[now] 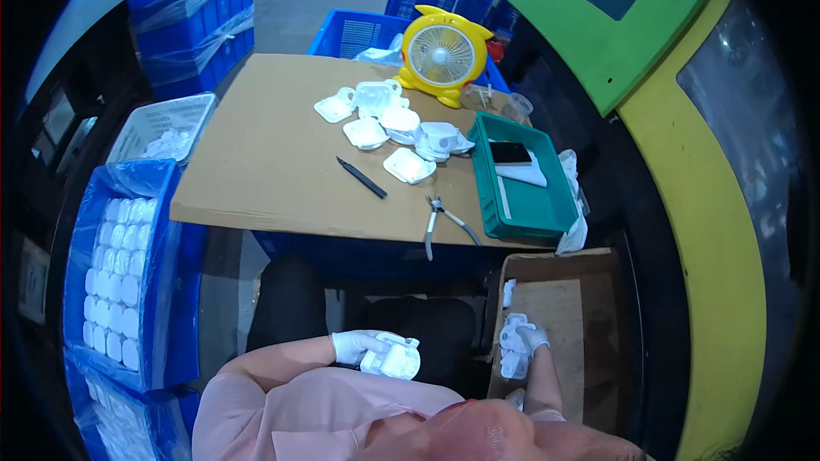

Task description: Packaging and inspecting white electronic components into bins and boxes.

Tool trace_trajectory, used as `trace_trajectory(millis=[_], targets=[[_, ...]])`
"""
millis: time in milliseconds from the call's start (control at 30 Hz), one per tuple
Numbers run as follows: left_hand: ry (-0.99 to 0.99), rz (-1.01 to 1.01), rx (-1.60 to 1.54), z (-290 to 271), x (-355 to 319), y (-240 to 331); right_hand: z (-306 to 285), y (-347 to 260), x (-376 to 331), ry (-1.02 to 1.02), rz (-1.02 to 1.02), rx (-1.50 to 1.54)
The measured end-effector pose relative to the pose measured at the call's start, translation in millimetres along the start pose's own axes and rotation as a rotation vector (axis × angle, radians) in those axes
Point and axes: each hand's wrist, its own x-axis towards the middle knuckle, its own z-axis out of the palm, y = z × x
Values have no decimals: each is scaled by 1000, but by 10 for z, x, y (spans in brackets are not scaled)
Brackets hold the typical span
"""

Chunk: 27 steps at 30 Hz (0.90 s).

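Note:
My left hand (357, 346), in a white glove, is closed on a white moulded plastic part (395, 360) with rounded corners, held over my lap. To the right, my gloved right hand (535, 337) reaches into a brown cardboard box (596, 324). Its fingers are closed on white plastic pieces (514, 343) by the box's left wall. On the cardboard-topped table ahead lies a loose pile of similar white parts (399, 119). In front of the pile are a black pen-like tool (362, 177) and a pair of nippers (436, 220) with light handles.
A green tray (487, 196) holding a dark phone (510, 153) sits at the table's right. Behind the pile stands a yellow fan (442, 55). At left, a blue lined crate (166, 265) holds rows of white parts. A green and yellow machine (589, 43) rises at right.

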Motion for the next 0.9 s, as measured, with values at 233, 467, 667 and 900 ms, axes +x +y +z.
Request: trace_trajectory(millis=[233,467,667,900], targets=[[-48,-11,-31,115,-57,104,-59,-527,-680,-606,212,1075],[-69,42,15,50,-61,2,-151,-1009,-772,-388,344,287],[-97,23,28,97,-44,27,519,-794,-236,296,116,-88],[-69,-15,-7,-29,19,5,175,-453,-95,677,231,323]])
